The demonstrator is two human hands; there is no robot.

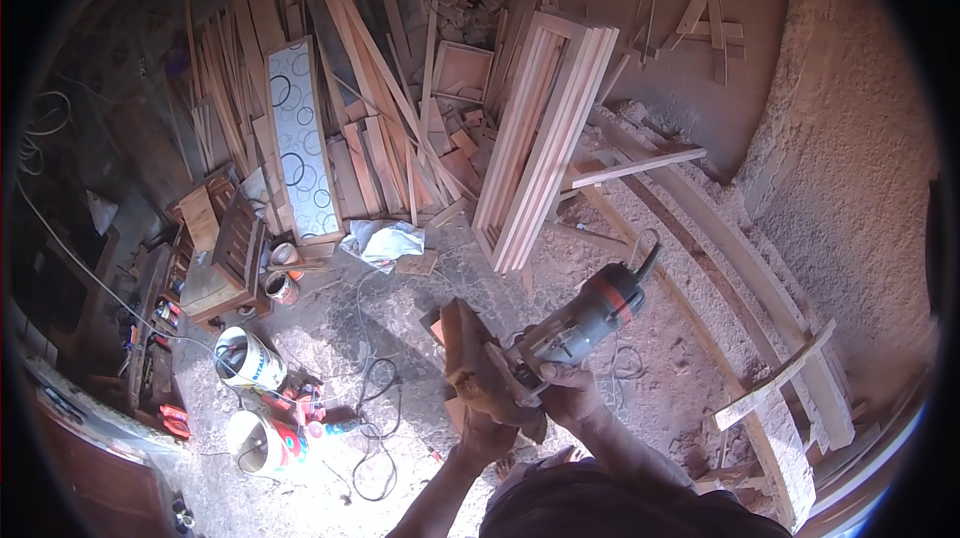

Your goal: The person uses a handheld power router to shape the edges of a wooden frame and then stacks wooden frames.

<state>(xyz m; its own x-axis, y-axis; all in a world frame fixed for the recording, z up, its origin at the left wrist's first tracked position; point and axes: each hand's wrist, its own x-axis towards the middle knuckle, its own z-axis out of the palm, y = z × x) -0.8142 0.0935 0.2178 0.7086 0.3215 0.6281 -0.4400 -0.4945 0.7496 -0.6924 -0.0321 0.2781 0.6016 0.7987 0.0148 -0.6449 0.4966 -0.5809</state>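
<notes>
In front of my body is a corded power tool (590,316) with a dark grey body and a red band, its metal base end against a thick brown wooden block (466,348). My right hand (568,394) is closed at the base end of the tool, thumb on top. Below the block's near end, my left hand (488,434) grips it from underneath; most of its fingers are hidden. The tool's cable leaves from its far end at the upper right.
Bundled wooden frames (545,143) stand upright ahead. Long curved beams (690,268) lie to the right amid sawdust. Planks (370,88) lean behind. At left are white buckets (250,358), a wooden cabinet (225,273) and a loose black cable (378,428) on the floor.
</notes>
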